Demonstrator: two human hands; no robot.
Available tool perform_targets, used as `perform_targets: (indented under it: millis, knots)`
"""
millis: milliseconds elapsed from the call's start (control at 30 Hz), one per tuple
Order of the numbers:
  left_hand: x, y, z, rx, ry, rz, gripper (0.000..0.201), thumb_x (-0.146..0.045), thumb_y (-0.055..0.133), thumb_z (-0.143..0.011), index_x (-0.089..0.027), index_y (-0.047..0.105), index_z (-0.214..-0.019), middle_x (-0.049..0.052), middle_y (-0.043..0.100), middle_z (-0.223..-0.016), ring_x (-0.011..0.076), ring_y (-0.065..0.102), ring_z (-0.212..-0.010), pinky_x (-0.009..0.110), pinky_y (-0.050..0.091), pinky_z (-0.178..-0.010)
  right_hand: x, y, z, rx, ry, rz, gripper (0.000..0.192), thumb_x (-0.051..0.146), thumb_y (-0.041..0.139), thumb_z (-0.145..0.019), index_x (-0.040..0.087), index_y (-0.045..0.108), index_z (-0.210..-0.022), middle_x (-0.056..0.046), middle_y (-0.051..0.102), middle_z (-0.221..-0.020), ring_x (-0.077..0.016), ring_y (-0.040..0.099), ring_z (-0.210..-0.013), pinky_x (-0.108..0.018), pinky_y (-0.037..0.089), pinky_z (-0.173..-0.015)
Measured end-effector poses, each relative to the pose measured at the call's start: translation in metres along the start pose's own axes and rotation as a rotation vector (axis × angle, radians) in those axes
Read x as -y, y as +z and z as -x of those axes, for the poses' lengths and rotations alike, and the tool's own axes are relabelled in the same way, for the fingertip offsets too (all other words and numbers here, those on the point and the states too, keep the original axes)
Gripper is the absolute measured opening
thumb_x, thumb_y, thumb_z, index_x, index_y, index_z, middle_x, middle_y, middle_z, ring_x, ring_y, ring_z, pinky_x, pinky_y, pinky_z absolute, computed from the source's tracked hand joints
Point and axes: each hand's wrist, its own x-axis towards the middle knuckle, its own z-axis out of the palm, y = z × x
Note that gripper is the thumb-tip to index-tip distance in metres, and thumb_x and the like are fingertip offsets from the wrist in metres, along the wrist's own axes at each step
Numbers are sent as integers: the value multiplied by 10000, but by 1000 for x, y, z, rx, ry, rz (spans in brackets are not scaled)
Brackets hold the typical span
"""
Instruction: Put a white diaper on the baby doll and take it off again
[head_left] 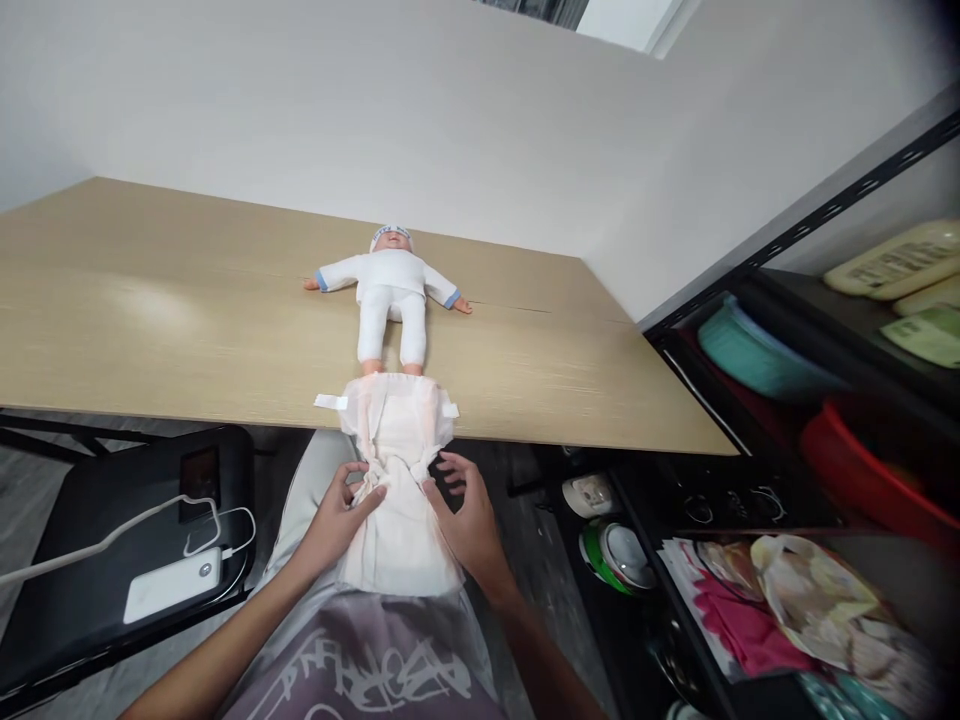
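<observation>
An unfolded white diaper (401, 530) spans from the table's front edge down onto my lap, its side tabs spread at the far end. My left hand (346, 505) grips its left side at the gathered middle, thumb over the top. At the opposite side, my right hand (466, 510) has its thumb on the ruffled edge and its other fingers curved beside it. A baby doll (391, 285) in white clothes with blue cuffs lies face up on the table, arms out. Its feet touch or nearly touch the diaper's far end.
The wooden table (187, 330) meets a white wall behind. To the left, a black stool (67, 560) carries a white power bank (172, 585) with a cable. Right of me, black shelving holds a teal basin (757, 345), a red basin (877, 470) and folded cloths (742, 620).
</observation>
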Motion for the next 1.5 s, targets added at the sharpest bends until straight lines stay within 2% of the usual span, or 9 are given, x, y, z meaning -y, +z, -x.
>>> perform_targets:
  millis: [200,367,533,633,700,833,933,1200,1500]
  knots:
    - [2,1,5,0,-5,-19,889,-804,964,-705,-288,495,-1255,-12,791,-914,246,787,-792,330,593,-718,47,18,-47,182,-441,208,533,474,655,-1141,296,607,-1641,-143,639,-1661,-364,530,-1606,-622,436,-1362]
    - [2,-17,8,24,109,-250,646,-728,890,-853,-286,559,-1188,28,826,-969,263,787,-868,334,553,-744,43,61,-91,393,-515,419,706,496,594,-1167,199,449,-1791,-167,423,-1864,-364,322,-1769,-630,275,-1454]
    - [-59,-59,-3,52,433,-748,343,-601,693,-1075,-271,779,-1041,65,836,-992,275,773,-922,379,560,-850,28,73,-94,429,-541,527,712,484,530,-1199,181,385,-1827,-154,323,-1912,-327,276,-1795,-592,214,-1477]
    - [-118,-71,-43,-98,736,-1066,321,-521,605,-1143,-251,777,-1118,87,830,-1073,297,750,-1005,442,565,-977,28,72,-92,405,-554,574,702,480,515,-1205,194,381,-1832,-143,318,-1915,-317,288,-1792,-581,224,-1476]
    - [-152,-68,-84,-56,916,-1298,289,-381,571,-1151,-213,756,-1295,141,820,-1264,337,732,-1166,496,553,-1076,29,72,-91,390,-559,603,703,492,504,-1209,194,378,-1834,-140,322,-1914,-314,301,-1787,-570,234,-1474]
    - [-190,-42,-169,227,1067,-1776,829,-64,651,-928,-245,521,-1726,182,463,-1834,415,508,-1629,569,463,-1262,27,74,-92,379,-577,604,706,500,501,-1209,220,364,-1842,-133,333,-1911,-320,310,-1784,-588,267,-1462]
    - [-194,-18,-211,546,1130,-1956,1166,10,731,-722,-354,432,-1789,74,294,-1935,394,335,-1758,543,373,-1355,25,74,-92,373,-578,585,705,486,521,-1202,231,368,-1841,-136,349,-1904,-330,315,-1783,-605,287,-1453]
    - [-198,7,-245,721,1274,-1677,464,-150,649,-939,-318,797,-1346,103,741,-1582,384,617,-1465,549,430,-1226,32,70,-93,398,-528,561,661,487,526,-1207,196,458,-1796,-155,359,-1895,-310,306,-1790,-597,294,-1460]
    - [-280,20,-242,694,1166,-1116,514,-219,708,-928,-320,778,-1427,37,817,-1417,304,743,-1286,470,545,-1148,35,82,-146,496,-485,605,711,541,444,-1223,242,325,-1857,-120,279,-1927,-322,241,-1811,-634,240,-1473]
